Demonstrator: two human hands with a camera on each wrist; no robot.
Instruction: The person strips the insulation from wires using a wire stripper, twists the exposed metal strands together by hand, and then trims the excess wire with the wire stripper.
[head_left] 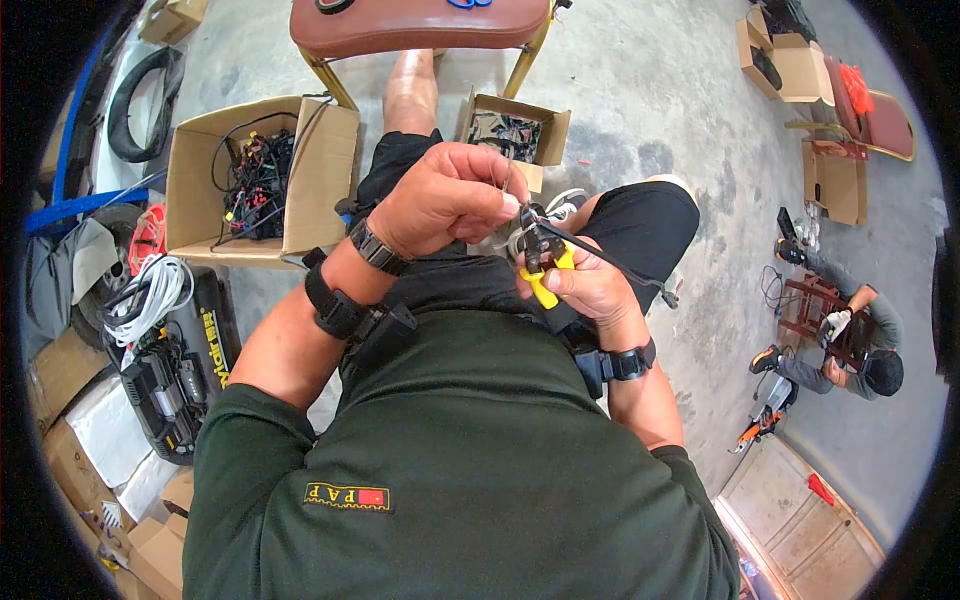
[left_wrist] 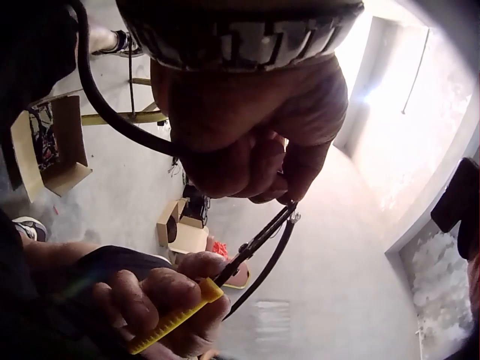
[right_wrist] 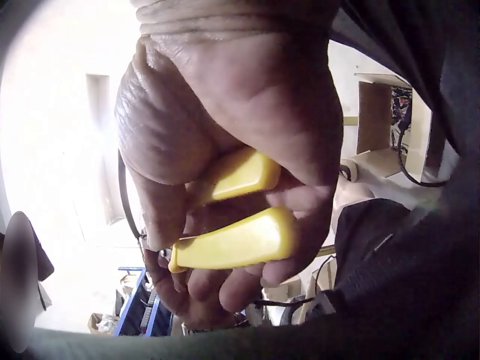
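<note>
In the head view my left hand [head_left: 455, 198], wrist bent inward, pinches with thumb and fingertips close by the jaws of yellow-handled pliers [head_left: 540, 285]. A thick black cable [left_wrist: 112, 120] runs into the curled fingers of that hand in the left wrist view. My right hand [head_left: 598, 285] grips the pliers; both yellow handles [right_wrist: 236, 241] lie apart across its palm and fingers. Beside the pliers a black cable length [left_wrist: 262, 277] with a frayed, stripped end reaches up to the left fingertips [left_wrist: 292, 191]. What exactly those fingertips pinch, I cannot tell.
A cardboard box [head_left: 185, 190] of tangled wires stands at the left, a smaller box [head_left: 553, 140] ahead beneath a brown-seated chair [head_left: 420, 28]. A coiled white cable [head_left: 150, 300] and a black device lie left. Another person [head_left: 870, 330] sits at the right.
</note>
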